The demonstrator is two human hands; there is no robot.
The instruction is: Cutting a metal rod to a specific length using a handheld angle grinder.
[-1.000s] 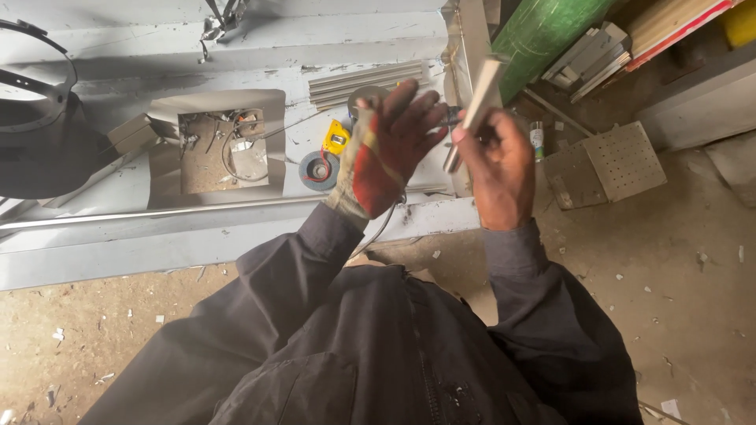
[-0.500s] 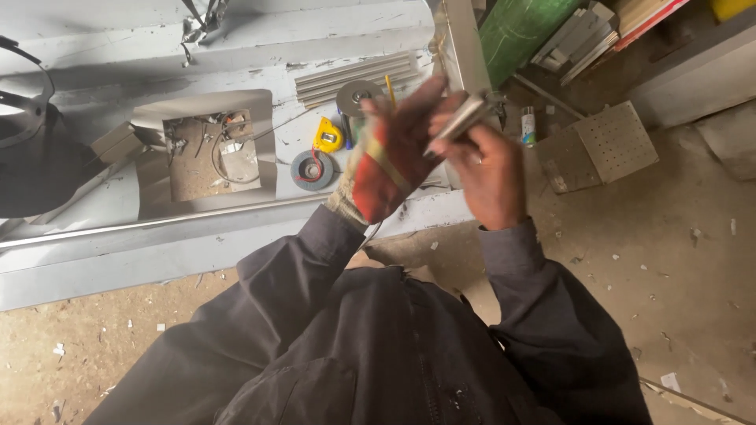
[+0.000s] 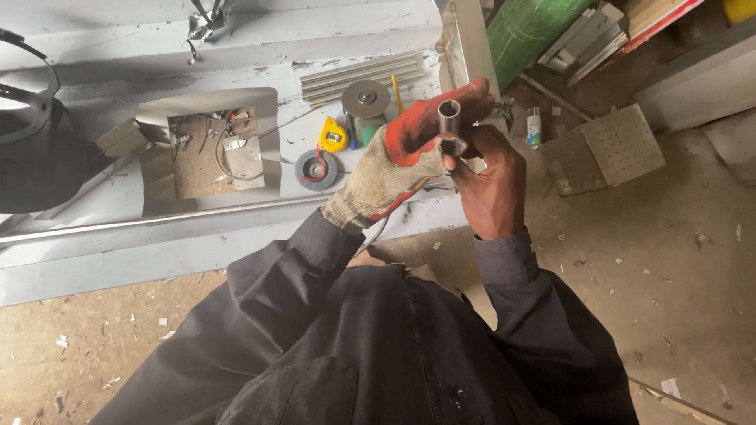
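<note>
Both grips clench one short tube (image 3: 450,110): gloved left hand (image 3: 402,157) high, bare right hand (image 3: 490,177) below. Steadiest, arguably, with its open end squarely sighted above the bench (image 3: 236,63).

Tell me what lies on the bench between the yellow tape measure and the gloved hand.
In the head view, a green-bodied tool topped by a grey disc stands between the tape measure and the gloved left hand.

A grey bench (image 3: 118,252) carries a yellow tape measure (image 3: 333,135), two grinding discs (image 3: 316,168), a bundle of rods (image 3: 358,76) and a long pipe (image 3: 157,222).
</note>
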